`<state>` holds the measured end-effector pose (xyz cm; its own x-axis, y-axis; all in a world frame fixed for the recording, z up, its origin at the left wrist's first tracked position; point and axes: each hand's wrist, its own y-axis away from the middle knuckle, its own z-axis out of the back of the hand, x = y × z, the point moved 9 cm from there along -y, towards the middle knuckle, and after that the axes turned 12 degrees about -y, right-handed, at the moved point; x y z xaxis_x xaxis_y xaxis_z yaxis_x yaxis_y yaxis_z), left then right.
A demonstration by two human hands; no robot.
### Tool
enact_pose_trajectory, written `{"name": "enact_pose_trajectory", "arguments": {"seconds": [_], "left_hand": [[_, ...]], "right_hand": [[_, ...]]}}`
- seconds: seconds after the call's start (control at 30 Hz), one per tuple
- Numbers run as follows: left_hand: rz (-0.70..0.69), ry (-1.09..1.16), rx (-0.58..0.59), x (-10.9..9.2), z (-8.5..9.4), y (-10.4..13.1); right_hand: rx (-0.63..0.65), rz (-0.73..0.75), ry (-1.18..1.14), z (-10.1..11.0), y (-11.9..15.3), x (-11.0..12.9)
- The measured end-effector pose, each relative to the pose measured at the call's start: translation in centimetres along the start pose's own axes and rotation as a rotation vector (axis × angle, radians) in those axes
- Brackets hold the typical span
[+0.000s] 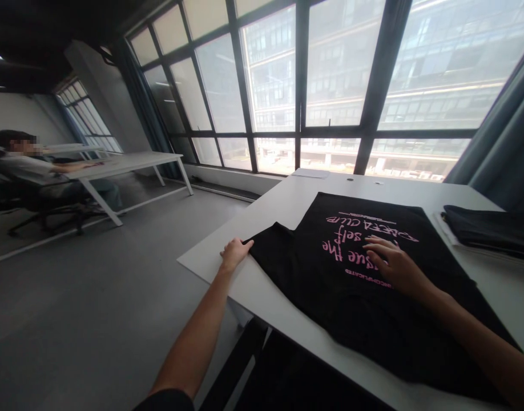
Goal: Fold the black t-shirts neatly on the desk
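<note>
A black T-shirt (351, 308) with pink lettering lies spread on the white table (219, 245), its print upside down from my side. At the table's left part, my left hand (236, 254) is closed on the corner of the shirt's left sleeve. My right hand (388, 262) rests over the pink print, palm down with its fingers apart, covering some of the letters. The shirt's near edge hangs close to the table's front edge.
Folded dark cloth (488, 228) lies on the table's right side. White paper (311, 173) is at the far edge by the windows. A black chair (245, 354) stands below the front edge. A person (26, 162) sits at another white table (129, 162) far left.
</note>
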<state>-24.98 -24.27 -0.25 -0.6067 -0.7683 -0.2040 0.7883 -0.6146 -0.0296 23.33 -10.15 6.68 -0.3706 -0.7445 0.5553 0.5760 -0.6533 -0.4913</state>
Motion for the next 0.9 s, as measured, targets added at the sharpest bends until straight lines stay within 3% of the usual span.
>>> {"name": "enact_pose_trajectory", "arguments": {"seconds": [0.13,0.33,0.43,0.57,0.73,0.83,0.9], "left_hand": [[-0.002,0.019,-0.026,-0.7,0.6,-0.4],[-0.133,0.129,-0.133,-3.6,2.6,0.6],[-0.231,0.213,-0.215,-6.5,4.6,2.5],[-0.44,0.285,-0.268,-12.3,6.5,7.3],[-0.71,0.138,-0.164,-19.1,4.3,14.4],[-0.812,0.067,-0.12,-20.8,2.6,17.3],[-0.851,0.041,-0.103,-21.2,2.0,18.2]], "right_hand": [[0.011,0.008,-0.104,-4.2,-4.7,3.9],[0.089,-0.248,-0.345,-10.0,-9.1,3.0],[0.077,-0.491,-0.586,-13.0,-10.5,1.5],[0.088,-0.724,-0.781,-17.0,-11.9,0.7],[0.095,-0.814,-0.783,-18.8,-12.5,-0.8],[0.055,-0.802,-0.738,-18.3,-12.4,-2.2],[0.051,-0.692,-0.71,-17.7,-12.8,-2.4]]}}
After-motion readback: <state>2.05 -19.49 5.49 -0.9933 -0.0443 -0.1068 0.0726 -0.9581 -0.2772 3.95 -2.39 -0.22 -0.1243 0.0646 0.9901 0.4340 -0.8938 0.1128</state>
